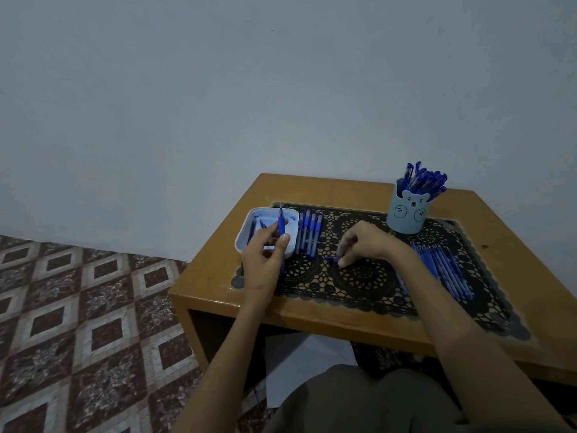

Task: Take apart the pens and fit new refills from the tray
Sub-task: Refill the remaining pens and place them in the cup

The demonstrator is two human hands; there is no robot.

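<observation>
My left hand (265, 254) grips a blue pen (281, 221) upright, tip pointing up, over the white tray (249, 226) at the mat's left end. My right hand (363, 242) is at the middle of the black lace mat (359, 282), its fingertips pinching a small blue pen part (331, 258) that lies on the mat. Several blue pens (309, 232) lie in a row just right of the tray. Another row of blue refills or pens (443, 270) lies on the mat's right side, partly hidden by my right forearm.
A light-blue bear-face cup (407, 214) full of blue pens stands at the back right of the small wooden table (312, 317). Patterned floor tiles lie to the left. A white sheet (299, 364) lies under the table by my knees.
</observation>
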